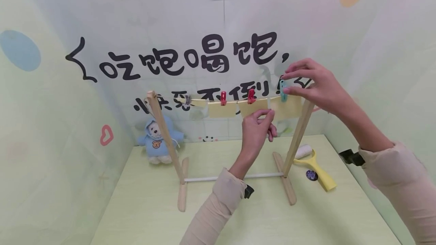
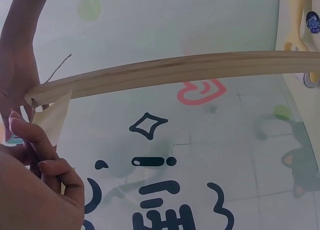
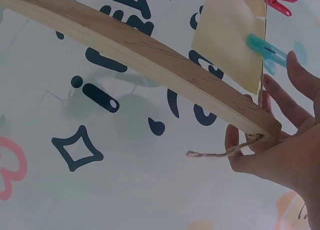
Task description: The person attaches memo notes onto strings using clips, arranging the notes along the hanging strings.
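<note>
My left hand point(image 1: 256, 131) pinches the lower edge of a pale yellow paper point(image 1: 290, 109) at the right end of a string line. Above it my right hand point(image 1: 316, 84) reaches in from the right, thumb and forefinger spread around a teal clothespin point(image 1: 283, 90). In the right wrist view the clothespin point(image 3: 267, 50) sits on the string and the paper's edge, a fingertip right at its handle end. Two red clothespins point(image 1: 223, 98) and a greyish one point(image 1: 188, 100) hold other yellow papers point(image 1: 222, 110) further left.
A wooden stand point(image 1: 299, 135) carries the string between two posts, joined low by a white rod point(image 1: 201, 179). Behind the left post sits a plush bear point(image 1: 158, 143) in blue. To the right lie a yellow-handled roller point(image 1: 321, 177) and a small dark round object point(image 1: 311, 175).
</note>
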The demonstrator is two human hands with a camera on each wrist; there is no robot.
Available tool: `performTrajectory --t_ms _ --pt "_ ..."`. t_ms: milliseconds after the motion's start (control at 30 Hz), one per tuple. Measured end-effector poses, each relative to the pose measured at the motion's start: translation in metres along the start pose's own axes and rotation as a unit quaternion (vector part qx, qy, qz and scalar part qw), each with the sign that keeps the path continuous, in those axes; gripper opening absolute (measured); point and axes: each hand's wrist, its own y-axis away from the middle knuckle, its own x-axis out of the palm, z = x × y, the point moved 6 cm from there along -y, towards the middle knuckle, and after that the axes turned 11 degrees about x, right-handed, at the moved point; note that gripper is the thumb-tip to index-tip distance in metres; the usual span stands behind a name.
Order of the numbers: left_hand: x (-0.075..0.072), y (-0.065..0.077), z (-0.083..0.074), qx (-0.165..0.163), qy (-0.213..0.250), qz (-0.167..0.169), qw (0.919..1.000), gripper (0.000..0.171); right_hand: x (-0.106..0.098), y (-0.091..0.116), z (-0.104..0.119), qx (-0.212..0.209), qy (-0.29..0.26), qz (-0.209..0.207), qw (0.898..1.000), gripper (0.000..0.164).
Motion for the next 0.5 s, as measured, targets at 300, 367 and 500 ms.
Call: performTrajectory --t_ms 300,367,500 --pt "-0.004 0.003 0.003 -0.001 0.003 0.016 0.9999 0.029 -0.004 0.013 -0.002 -0.015 -0.014 -0.067 0.998 0.03" --pt "-0.007 0.007 0.005 0.007 0.001 0.018 0.9998 0.028 -0.008 0.027 0.005 -0.038 -0.04 -0.136 0.989 0.023" --pt "-0.019 0.023 0.013 0.033 -0.013 0.009 0.9993 0.026 -0.005 0.072 0.023 -0.118 -0.107 -0.266 0.951 0.03"
